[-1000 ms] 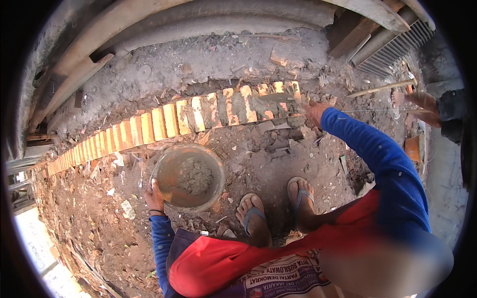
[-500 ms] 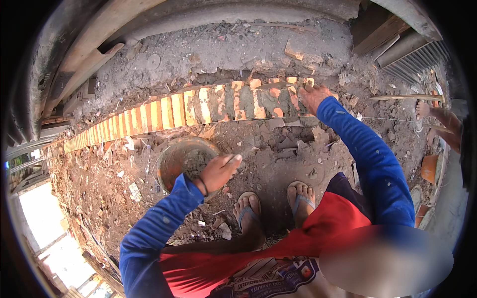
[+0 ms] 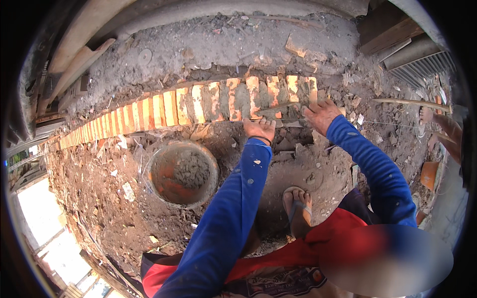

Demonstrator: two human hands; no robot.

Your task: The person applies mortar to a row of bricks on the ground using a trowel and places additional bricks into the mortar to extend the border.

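Observation:
A long curving row of upright orange bricks [image 3: 170, 110] runs across the view, mortar smeared over those at the right. My left hand [image 3: 259, 130] is at the row's near edge, fingers curled against it by a taut string [image 3: 393, 123]; what they hold is unclear. My right hand [image 3: 320, 115] is closed at the right end, on what looks like the handle of a trowel [image 3: 278, 107] whose blade lies across the bricks. A round bucket [image 3: 185, 175] of grey mortar stands on the rubble ground, left of my left forearm.
Another person's bare legs [image 3: 444, 129] are at the right edge, near a wooden stick [image 3: 407, 101] and an orange pot [image 3: 429, 175]. Corrugated sheets [image 3: 417, 67] and beams [image 3: 377, 35] border the far side. My sandalled foot [image 3: 297, 208] rests on the dirt.
My left hand has left the bucket's rim, passed over the bucket and reached the bricks' near edge. My right hand stays at the row's right end with slight shifts.

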